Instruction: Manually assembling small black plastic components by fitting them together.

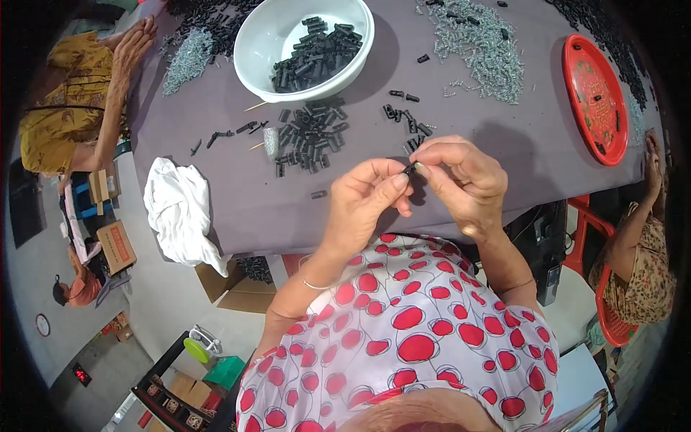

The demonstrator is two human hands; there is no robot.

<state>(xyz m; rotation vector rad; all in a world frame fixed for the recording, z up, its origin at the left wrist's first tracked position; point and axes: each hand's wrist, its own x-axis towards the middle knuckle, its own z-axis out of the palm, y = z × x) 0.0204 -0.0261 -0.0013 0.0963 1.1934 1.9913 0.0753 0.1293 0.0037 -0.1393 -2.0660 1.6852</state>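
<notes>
Just above the near edge of the table, my left hand (366, 200) pinches a small black plastic part (411, 169) between thumb and forefinger. The fingertips of my right hand (464, 176) close on the same part from the other side. Fingers cover most of it, so its exact form is hidden. Right beyond my fingers lie a few loose black pieces (412, 127), some with silvery coils by them. To the left, a heap of short black tubular pieces (311, 137) spreads in front of a white bowl (252, 54) that holds more of them.
A pile of small silvery springs (479, 54) lies at the far right of the grey tablecloth (245, 209). Beyond it stands a red oval tray (601, 133) with several black pieces. A white cloth (178, 205) hangs over the left edge. Other people sit at both sides.
</notes>
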